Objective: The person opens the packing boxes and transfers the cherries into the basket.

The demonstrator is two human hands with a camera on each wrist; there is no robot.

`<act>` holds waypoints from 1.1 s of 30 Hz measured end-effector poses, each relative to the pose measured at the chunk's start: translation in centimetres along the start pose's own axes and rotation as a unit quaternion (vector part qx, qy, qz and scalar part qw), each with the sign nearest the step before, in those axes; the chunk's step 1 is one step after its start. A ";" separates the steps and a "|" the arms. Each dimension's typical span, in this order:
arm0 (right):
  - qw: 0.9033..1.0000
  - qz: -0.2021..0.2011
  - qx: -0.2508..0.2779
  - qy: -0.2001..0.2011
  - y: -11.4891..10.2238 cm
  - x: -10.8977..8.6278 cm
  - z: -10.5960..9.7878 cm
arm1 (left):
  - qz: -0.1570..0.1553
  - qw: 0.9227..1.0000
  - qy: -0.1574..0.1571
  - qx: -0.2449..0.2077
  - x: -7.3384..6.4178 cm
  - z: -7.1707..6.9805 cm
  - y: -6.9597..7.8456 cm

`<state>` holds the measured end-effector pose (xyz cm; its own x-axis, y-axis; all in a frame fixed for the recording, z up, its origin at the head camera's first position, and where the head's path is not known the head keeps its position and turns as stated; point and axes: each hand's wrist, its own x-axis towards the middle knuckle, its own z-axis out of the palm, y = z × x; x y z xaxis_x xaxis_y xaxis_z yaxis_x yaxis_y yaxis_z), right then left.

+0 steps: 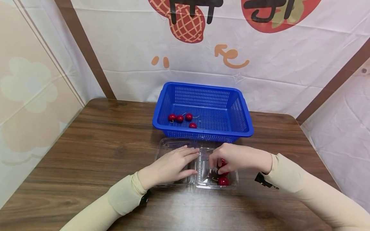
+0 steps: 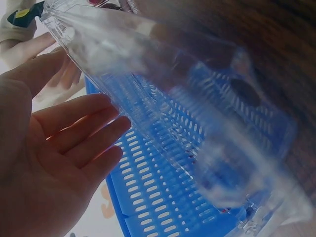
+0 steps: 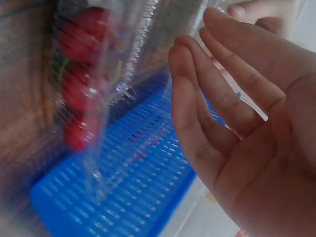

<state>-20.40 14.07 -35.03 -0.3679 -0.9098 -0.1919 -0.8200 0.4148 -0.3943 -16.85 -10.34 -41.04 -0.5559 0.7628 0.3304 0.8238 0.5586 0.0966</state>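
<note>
A clear plastic clamshell box lies unfolded on the table, its two halves side by side. My left hand is over the left half, fingers stretched toward the hinge; in the left wrist view the fingertips are right at the clear plastic. Over the right half is my right hand, fingers bent and thumb apart. The right wrist view has nothing between those fingers. Three red cherries sit in a row in that half; one cherry shows near its front edge, the others partly behind the hand.
Just behind the box stands a blue perforated basket. Several cherries with stems lie in its left part. The wooden table reaches back to a printed cloth wall.
</note>
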 end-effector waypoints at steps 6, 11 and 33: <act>0.999 0.019 0.019 -0.028 0.0 -0.3 0.7 | -0.001 1.000 0.001 0.001 0.0 0.0 0.0; 0.999 0.023 0.030 -0.039 0.2 -0.3 1.1 | -0.002 1.000 0.000 0.001 0.0 0.0 0.0; 0.996 0.051 0.020 -0.064 0.7 -0.2 2.9 | -0.004 1.000 0.003 0.001 -0.1 0.0 0.1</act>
<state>-19.59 14.58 -37.87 -0.3874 -0.8546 -0.3458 -0.7620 0.5080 -0.4017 -16.73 -10.38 -41.12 -0.5618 0.7567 0.3344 0.8192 0.5651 0.0974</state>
